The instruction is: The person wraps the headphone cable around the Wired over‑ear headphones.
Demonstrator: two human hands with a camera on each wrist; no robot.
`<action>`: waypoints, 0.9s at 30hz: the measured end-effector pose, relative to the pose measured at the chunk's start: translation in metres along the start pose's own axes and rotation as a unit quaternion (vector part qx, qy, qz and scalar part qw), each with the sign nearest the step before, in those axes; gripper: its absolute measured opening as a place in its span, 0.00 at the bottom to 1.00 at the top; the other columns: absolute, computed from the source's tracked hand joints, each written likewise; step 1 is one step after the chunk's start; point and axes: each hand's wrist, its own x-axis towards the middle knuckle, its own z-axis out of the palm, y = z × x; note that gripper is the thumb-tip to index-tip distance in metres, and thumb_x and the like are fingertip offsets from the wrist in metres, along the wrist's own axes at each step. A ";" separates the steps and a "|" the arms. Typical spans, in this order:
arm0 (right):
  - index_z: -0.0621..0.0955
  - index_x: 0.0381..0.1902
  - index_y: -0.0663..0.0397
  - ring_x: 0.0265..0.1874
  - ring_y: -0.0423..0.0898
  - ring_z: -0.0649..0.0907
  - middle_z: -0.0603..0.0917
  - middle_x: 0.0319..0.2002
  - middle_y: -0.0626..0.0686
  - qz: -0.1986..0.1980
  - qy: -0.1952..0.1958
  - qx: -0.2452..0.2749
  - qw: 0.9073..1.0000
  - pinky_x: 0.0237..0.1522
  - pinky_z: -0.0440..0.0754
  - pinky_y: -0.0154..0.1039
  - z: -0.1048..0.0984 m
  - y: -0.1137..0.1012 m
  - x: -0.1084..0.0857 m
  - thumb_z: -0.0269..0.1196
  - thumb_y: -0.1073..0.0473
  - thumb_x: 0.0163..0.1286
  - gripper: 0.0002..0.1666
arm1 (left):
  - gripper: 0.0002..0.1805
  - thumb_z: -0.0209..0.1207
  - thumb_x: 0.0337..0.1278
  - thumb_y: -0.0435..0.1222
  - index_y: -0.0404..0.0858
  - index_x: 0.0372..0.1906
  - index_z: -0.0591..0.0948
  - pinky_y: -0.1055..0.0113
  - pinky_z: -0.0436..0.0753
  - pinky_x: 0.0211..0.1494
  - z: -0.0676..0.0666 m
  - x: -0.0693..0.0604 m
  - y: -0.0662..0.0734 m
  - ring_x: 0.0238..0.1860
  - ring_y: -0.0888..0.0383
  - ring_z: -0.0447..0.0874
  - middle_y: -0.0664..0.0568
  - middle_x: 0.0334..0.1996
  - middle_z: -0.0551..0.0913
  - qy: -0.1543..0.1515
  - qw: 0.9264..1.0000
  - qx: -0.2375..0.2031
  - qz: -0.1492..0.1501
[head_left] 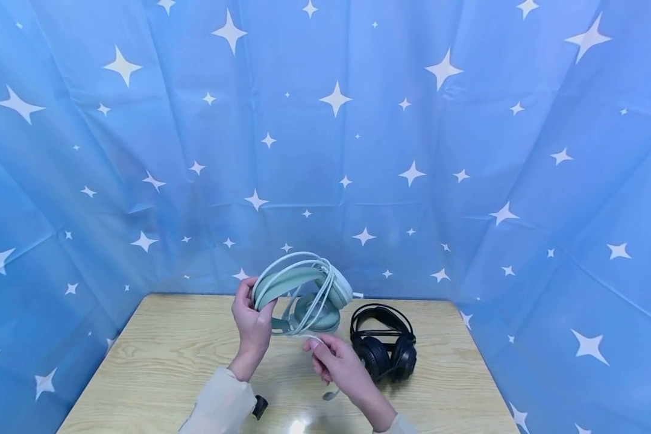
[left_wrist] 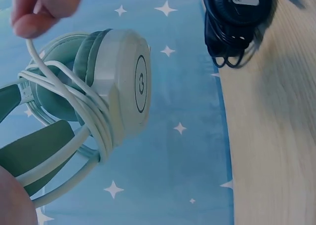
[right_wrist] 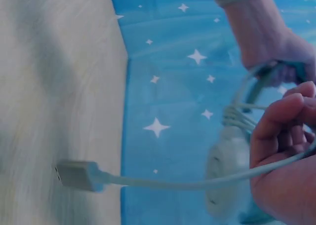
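Observation:
My left hand (head_left: 253, 319) grips the headband of pale green and white headphones (head_left: 338, 295), raised above the table. A whitish cable (left_wrist: 58, 87) is looped several times around the headband beside one ear cup. Below and to the right of the headphones, my right hand (head_left: 339, 364) pinches the cable between thumb and fingers. In the right wrist view, the cable's loose end runs out past this hand to a flat USB-type plug (right_wrist: 76, 175). The left wrist view shows an oval mark on the outer face of the white ear cup (left_wrist: 123, 82).
Black headphones (head_left: 377, 355) with a thin double headband stand on the wooden table (head_left: 157, 361), just right of my right hand. A blue curtain with white stars (head_left: 336, 150) hangs behind the table and along both sides. A small dark object (head_left: 260, 407) shows by my left sleeve.

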 end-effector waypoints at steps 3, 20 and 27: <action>0.79 0.49 0.72 0.16 0.37 0.67 0.74 0.23 0.48 0.004 0.002 0.003 1.000 0.21 0.69 0.31 -0.004 -0.001 0.000 0.51 0.52 0.84 0.24 | 0.19 0.61 0.42 0.13 0.20 0.46 0.76 0.78 0.77 0.37 -0.002 -0.001 -0.002 0.32 0.69 0.77 0.64 0.31 0.80 -0.007 1.000 0.007 -0.003; 0.77 0.51 0.75 0.18 0.37 0.67 0.74 0.25 0.48 -0.010 0.018 0.020 1.000 0.23 0.67 0.30 -0.029 -0.008 -0.004 0.50 0.49 0.85 0.28 | 0.19 0.66 0.39 0.17 0.30 0.42 0.82 0.75 0.75 0.38 -0.018 -0.003 -0.006 0.32 0.65 0.77 0.48 0.32 0.82 -0.090 0.995 0.035 0.021; 0.75 0.50 0.75 0.18 0.37 0.65 0.72 0.25 0.48 -0.021 0.044 0.064 0.997 0.22 0.63 0.30 -0.044 -0.011 -0.007 0.52 0.48 0.84 0.29 | 0.21 0.65 0.34 0.12 0.25 0.41 0.80 0.76 0.74 0.38 -0.022 -0.002 -0.002 0.32 0.67 0.76 0.43 0.31 0.83 -0.116 0.991 0.070 0.006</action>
